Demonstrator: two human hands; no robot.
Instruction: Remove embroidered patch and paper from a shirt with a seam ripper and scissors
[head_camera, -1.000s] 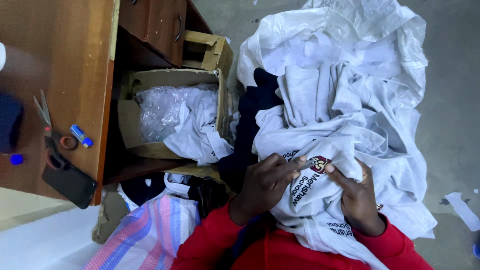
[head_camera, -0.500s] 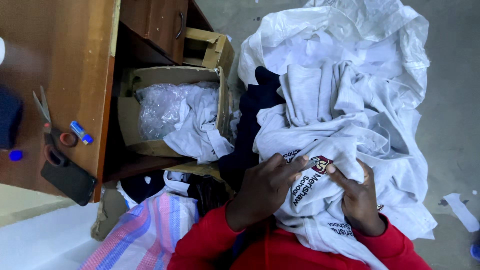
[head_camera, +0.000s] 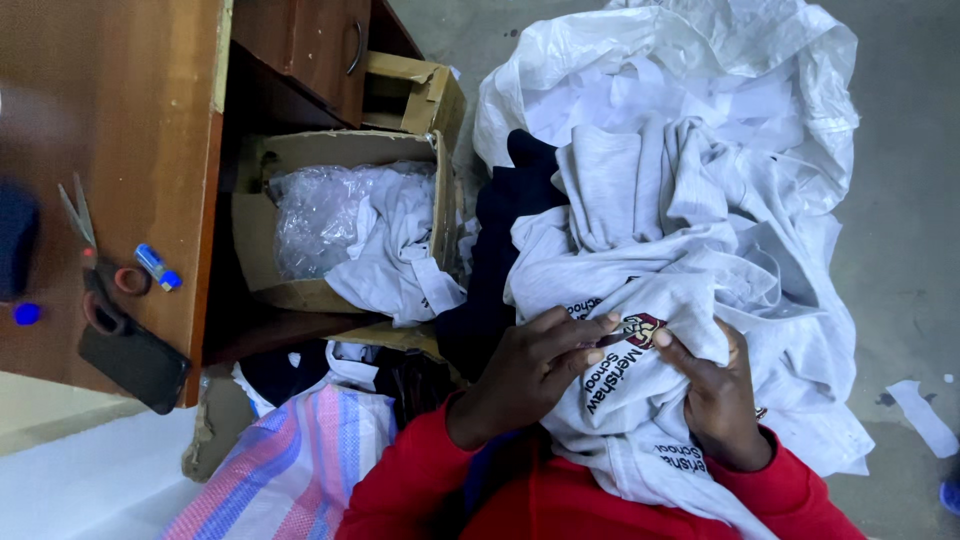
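A heap of light grey garments (head_camera: 690, 230) lies in my lap and spills over a big white woven sack (head_camera: 780, 60). The top garment (head_camera: 640, 385) carries a small maroon crest and dark printed lettering. My left hand (head_camera: 535, 370) grips its cloth just left of the crest, fingers stretched toward it. My right hand (head_camera: 715, 400) pinches the fabric right of the crest, with a ring or bracelet at the wrist. Both arms wear red sleeves. A dark navy garment (head_camera: 495, 280) lies under the grey ones.
A wooden desk (head_camera: 120, 130) at left holds scissors (head_camera: 95, 270), a dark phone (head_camera: 135, 360) and a small blue-white tube (head_camera: 157, 267). Under it sits a cardboard box (head_camera: 345, 150) with clear plastic and grey cloth. A striped pink-blue bag (head_camera: 290, 470) lies below. Paper scraps dot the concrete floor (head_camera: 920, 415).
Barely anything: both hands stay on the crest garment, with the fingers shifting slightly on the cloth.
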